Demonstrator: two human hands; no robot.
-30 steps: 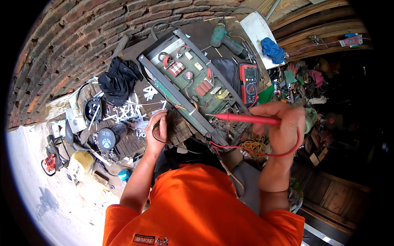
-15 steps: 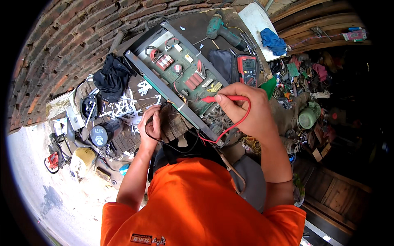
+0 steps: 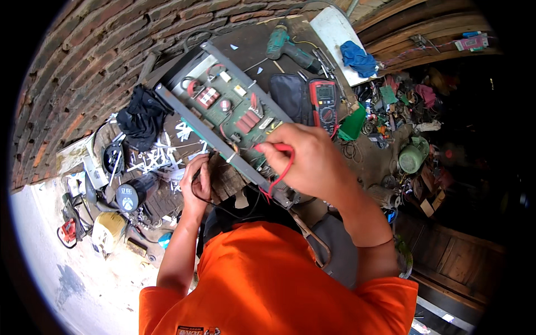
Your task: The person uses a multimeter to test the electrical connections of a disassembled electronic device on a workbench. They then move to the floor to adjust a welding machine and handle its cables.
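Note:
My right hand [image 3: 306, 157] pinches a red test probe [image 3: 283, 147] over the near part of a green circuit board [image 3: 237, 106]. The probe's tip points down among the parts; whether it touches metal I cannot tell. The board sits in a grey metal frame [image 3: 245, 167]. At the frame's near left edge, my left hand [image 3: 196, 181] has its fingers closed round a black test lead [image 3: 209, 199], its end mostly hidden. Beyond my right hand, a red and black multimeter [image 3: 324, 106] lies face up.
A teal cordless drill [image 3: 290, 49] lies behind the board beside a dark pouch [image 3: 290, 95]. White strips [image 3: 159, 156] and black cloth [image 3: 142, 114] lie to the left. A brick wall [image 3: 84, 72] stands at the far left. Scrap and a green motor [image 3: 412, 156] are at the right.
The view has shifted slightly, so the bench appears further left and lower. My right hand has drawn closer over the board, and less of the red probe shows.

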